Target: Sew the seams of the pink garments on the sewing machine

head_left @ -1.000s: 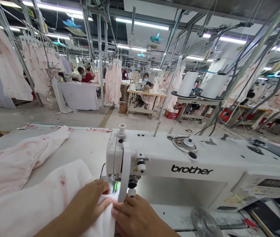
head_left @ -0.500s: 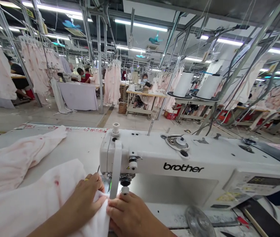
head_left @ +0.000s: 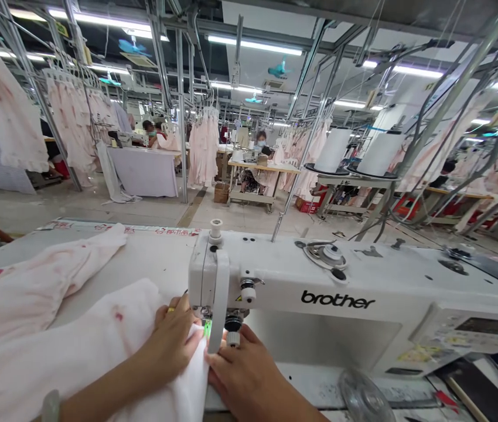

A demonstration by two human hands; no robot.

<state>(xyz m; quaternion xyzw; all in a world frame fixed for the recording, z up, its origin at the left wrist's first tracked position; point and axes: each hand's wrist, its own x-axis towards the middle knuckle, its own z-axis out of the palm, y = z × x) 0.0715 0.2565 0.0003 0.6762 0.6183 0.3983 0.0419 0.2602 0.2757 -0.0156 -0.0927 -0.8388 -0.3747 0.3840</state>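
Observation:
Pale pink-and-white fabric (head_left: pixel 99 328) with reddish blotches spreads over the left of the sewing table and runs up to the needle area of a white sewing machine (head_left: pixel 275 275). On its edge, just left of the needle area, my left hand (head_left: pixel 174 331) is closed with thumb and fingers pinching the cloth. My right hand (head_left: pixel 240 366) grips the fabric's edge from the other side, below the thread tension knob. The white thread take-up guard (head_left: pixel 219 299) hangs down between the hands. Needle and presser foot are hidden behind it and my fingers.
A second piece of blotched fabric (head_left: pixel 47 275) lies further left. A clear round dish (head_left: pixel 365 395) and a dark flat object (head_left: pixel 486 387) sit at the lower right. Two thread cones (head_left: pixel 334 150) stand behind the machine. Garments hang on racks, and people sit at machines beyond.
The view has shifted slightly, so the machine and hands appear further right. My left forearm shows more, with a bracelet at the wrist. Both hands keep hold of the fabric.

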